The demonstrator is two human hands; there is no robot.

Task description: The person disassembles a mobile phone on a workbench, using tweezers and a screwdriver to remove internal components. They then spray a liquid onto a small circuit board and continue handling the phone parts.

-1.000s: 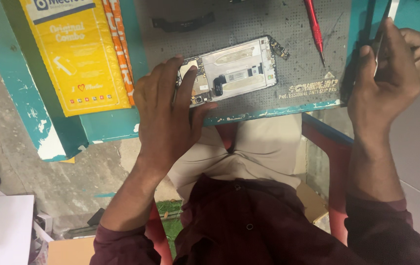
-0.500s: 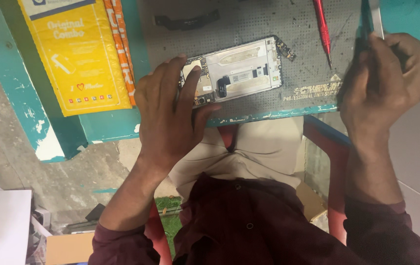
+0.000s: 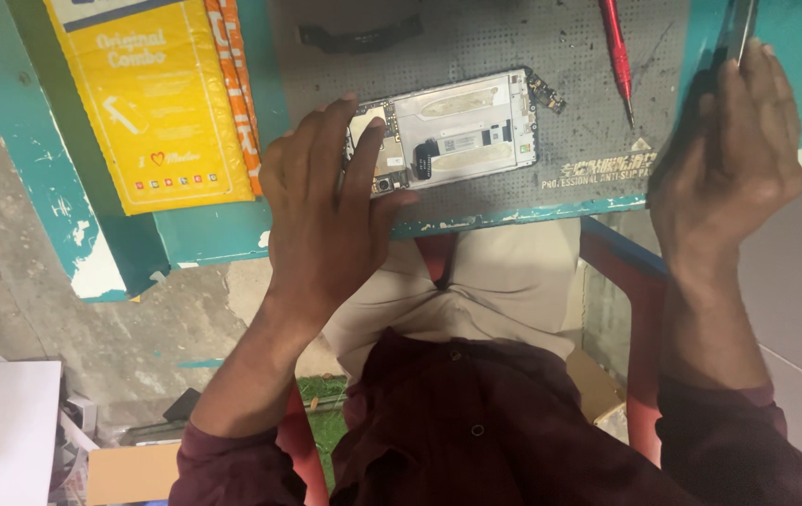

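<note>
A flat yellow rectangular package (image 3: 152,103) is laid on the teal bench top, well to the left of the left hand's fingers (image 3: 330,131) and apart from them. White lettering and a white arrow are printed on its yellow face, with a row of small coloured marks near its lower edge. A white-and-blue label (image 3: 105,9) is seen at its top edge, cut off by the frame. An orange strip with white print (image 3: 232,94) is set along its right side, between the yellow face and the fingers. A plain brown cardboard box (image 3: 134,473) is seen low at the left, far below the fingers.
</note>
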